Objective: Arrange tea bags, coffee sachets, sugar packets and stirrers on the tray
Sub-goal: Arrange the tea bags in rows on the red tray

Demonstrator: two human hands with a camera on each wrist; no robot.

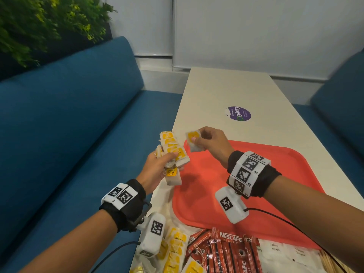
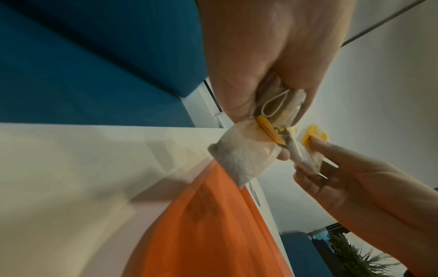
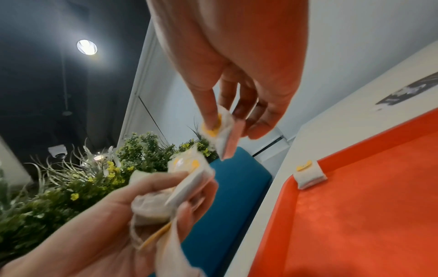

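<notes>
My left hand grips a fanned bunch of white tea bags with yellow tags, held over the left edge of the table beside the red tray. One bag dangles below the fist. Just to the right, my right hand pinches a single tea bag between thumb and fingers above the tray's far left corner. The right wrist view shows this pinched tea bag, the left hand's bunch, and one more tea bag lying in the tray's corner.
Along the near edge of the white table lie loose tea bags, red Nescafe coffee sachets, white sugar packets and wooden stirrers. A purple sticker lies farther back. Blue sofas flank the table.
</notes>
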